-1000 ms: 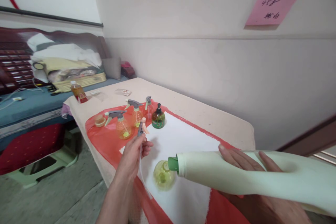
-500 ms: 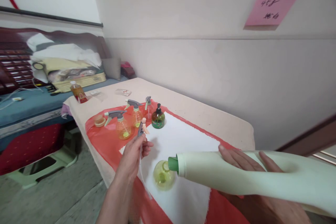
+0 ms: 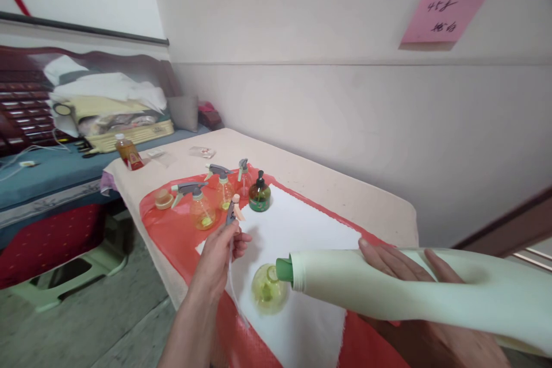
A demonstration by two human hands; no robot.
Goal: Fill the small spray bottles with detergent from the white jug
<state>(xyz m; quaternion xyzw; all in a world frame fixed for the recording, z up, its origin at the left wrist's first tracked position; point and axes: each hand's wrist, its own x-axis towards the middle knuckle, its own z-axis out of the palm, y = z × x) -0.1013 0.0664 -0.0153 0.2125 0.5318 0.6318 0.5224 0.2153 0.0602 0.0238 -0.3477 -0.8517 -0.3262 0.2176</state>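
Observation:
My left hand point(image 3: 224, 247) is closed round a grey and peach spray trigger head point(image 3: 233, 213), whose clear dip tube point(image 3: 233, 282) hangs down past my wrist. My right hand point(image 3: 397, 261) grips a large pale-green bottle point(image 3: 345, 276) lying almost level, fingers over its top and palm beneath. The bottle's green spout point(image 3: 283, 269) points left, at the open neck of a round see-through yellowish bottle point(image 3: 269, 296). That small bottle stands on a white sheet point(image 3: 310, 230). Whether the spout touches its neck I cannot tell.
Behind my left hand stand several spray bottles point(image 3: 202, 213) and a dark green pump bottle point(image 3: 260, 195) on red plastic point(image 3: 168, 236). A small round tub point(image 3: 163, 199) is near them. An amber bottle point(image 3: 129, 152) stands on the table's far left corner; a red-topped stool point(image 3: 56, 241) is beside it.
Both hands and the pale-green bottle have stayed almost still. The green patch inside the round bottle looks a different shape and lighter.

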